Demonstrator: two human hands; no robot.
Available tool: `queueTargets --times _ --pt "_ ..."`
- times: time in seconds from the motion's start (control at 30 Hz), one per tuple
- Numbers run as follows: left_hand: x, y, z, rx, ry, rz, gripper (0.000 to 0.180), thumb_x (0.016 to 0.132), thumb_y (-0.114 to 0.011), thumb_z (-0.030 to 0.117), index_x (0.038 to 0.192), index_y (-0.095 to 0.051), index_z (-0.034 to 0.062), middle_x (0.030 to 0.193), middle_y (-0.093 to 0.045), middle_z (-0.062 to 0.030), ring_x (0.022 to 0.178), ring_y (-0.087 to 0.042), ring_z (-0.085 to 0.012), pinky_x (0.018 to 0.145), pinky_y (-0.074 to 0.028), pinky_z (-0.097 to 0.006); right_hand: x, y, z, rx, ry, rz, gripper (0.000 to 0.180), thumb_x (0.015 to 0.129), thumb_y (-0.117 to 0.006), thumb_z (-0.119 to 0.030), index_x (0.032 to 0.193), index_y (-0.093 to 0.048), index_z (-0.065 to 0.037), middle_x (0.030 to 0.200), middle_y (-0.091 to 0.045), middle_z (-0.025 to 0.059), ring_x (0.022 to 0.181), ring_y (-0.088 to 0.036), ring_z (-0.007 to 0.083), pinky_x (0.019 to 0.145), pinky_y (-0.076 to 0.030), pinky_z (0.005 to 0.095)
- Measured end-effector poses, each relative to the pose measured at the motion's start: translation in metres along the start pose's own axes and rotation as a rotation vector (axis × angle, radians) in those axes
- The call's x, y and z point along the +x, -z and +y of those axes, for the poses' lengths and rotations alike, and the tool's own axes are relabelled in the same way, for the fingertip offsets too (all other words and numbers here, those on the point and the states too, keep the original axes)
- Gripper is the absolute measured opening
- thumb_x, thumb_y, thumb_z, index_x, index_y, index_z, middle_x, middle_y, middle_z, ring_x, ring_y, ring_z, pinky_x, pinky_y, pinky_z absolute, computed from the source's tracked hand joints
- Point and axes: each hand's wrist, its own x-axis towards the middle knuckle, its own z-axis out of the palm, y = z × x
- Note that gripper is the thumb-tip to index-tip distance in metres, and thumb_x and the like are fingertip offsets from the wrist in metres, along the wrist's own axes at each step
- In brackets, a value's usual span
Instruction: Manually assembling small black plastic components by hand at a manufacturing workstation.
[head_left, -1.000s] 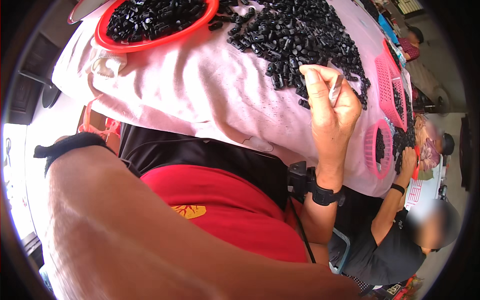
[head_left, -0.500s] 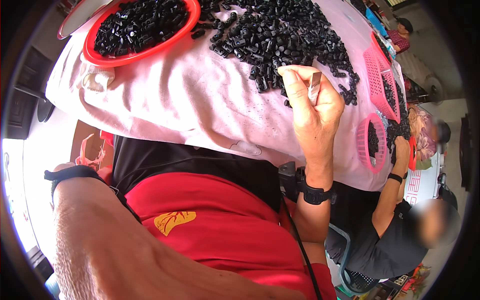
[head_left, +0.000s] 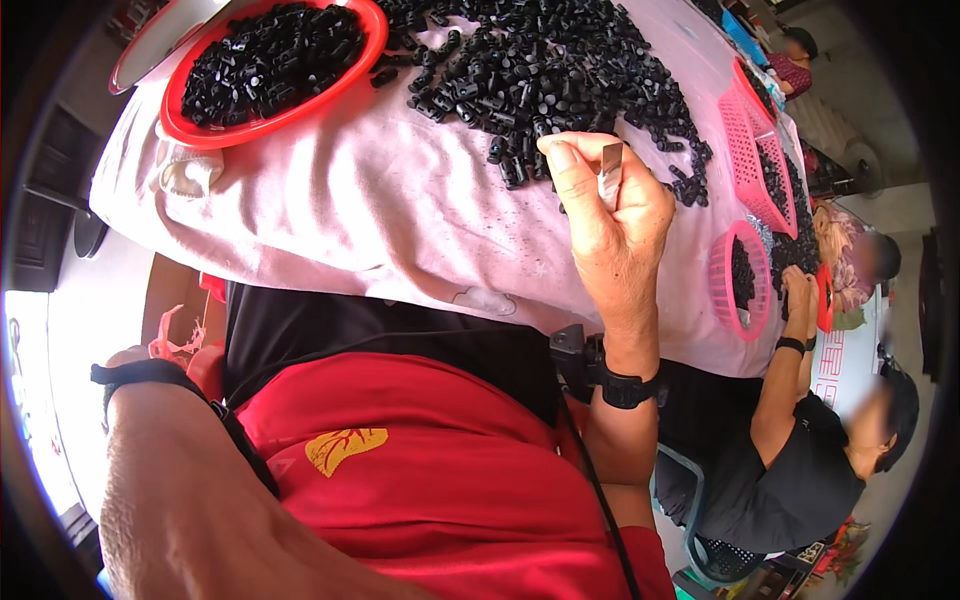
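A: "Right hand point(head_left: 620, 222) gripped a metal blade point(head_left: 612, 159) at the near edge of the black parts point(head_left: 540, 75) on the worktop point(head_left: 390, 215)!"
B: "Left hand point(head_left: 128, 356)?"
A: "Couldn't tell, mostly hidden! Steady grip, edge outward, looked wisest."

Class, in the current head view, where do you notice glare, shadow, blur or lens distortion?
In the head view, glare whitens the bright patch at far left; still in that view, soft shadows line the folds of the pink cloth, the face of the co-worker in black is blurred, and the fisheye picture darkens to a curved black rim.
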Motion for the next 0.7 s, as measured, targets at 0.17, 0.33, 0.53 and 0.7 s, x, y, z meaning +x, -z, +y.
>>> queueTargets --times 0.17,0.33,0.53,0.7 --pt "-0.01 -0.001 0.008 -0.017 0.03 0.031 0.031 0.091 -0.054 0.008 0.12 -0.05 -0.0026 0.105 -0.067 -0.0186 0.1 -0.062 -0.0307 0.096 -0.031 -0.04 0.0 -0.001 -0.001 0.041 -0.038 -0.017 0.012 0.092 -0.063 -0.011 0.091 -0.067 0.0 0.063 -0.052 -0.0074 0.056 -0.04 -0.0015 0.049 -0.033 0.0176" --pt "-0.029 -0.006 0.024 -0.01 0.083 0.107 0.032 0.092 -0.053 0.008 0.121 -0.049 -0.0027 0.105 -0.067 -0.0188 0.101 -0.061 -0.0313 0.097 -0.03 -0.041 0.0 -0.003 -0.002 0.053 -0.06 -0.007 0.01 0.091 -0.063 -0.008 0.092 -0.068 0.0 0.072 -0.058 -0.006 0.062 -0.044 -0.0009 0.054 -0.036 0.0171" --pt "-0.037 -0.005 0.03 -0.043 0.093 0.113 0.033 0.093 -0.053 0.009 0.123 -0.048 -0.0029 0.106 -0.067 -0.019 0.103 -0.061 -0.0319 0.099 -0.028 -0.041 -0.002 0.005 -0.002 0.068 -0.099 0.0 0.007 0.091 -0.062 -0.004 0.093 -0.067 0.0 0.081 -0.064 -0.0021 0.07 -0.052 0.0017 0.064 -0.043 0.0173" --pt "-0.034 -0.003 0.025 -0.113 0.083 0.075 0.034 0.093 -0.052 0.009 0.124 -0.047 -0.003 0.106 -0.067 -0.0192 0.104 -0.061 -0.0325 0.101 -0.027 -0.042 0.001 -0.004 -0.006 0.047 -0.096 -0.022 0.008 0.091 -0.064 -0.007 0.091 -0.068 0.0 0.074 -0.058 -0.0069 0.065 -0.043 -0.0007 0.056 -0.036 0.0163"
